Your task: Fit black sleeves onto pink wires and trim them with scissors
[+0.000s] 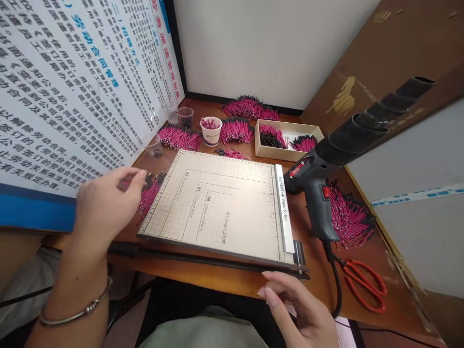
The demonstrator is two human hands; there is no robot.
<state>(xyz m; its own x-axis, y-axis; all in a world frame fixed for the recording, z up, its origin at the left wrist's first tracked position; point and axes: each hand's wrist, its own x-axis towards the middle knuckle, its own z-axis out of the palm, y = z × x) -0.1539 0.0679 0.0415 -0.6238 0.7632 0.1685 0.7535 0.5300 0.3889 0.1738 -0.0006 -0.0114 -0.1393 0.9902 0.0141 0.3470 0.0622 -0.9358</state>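
Your left hand (108,203) is pinching into the pink wire pieces (150,191) just past its fingertips, beside the paper cutter (217,203), while your right hand (300,309) hovers loosely spread at the near edge; gathering a bunch looks underway, so grip evenly.

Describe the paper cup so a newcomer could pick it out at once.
Start at the paper cutter in the middle of the wooden table and look past its far edge. The paper cup stands upright there among loose heaps of pink wires. It is white and opaque with wires inside, unlike the two clear plastic cups on its left.
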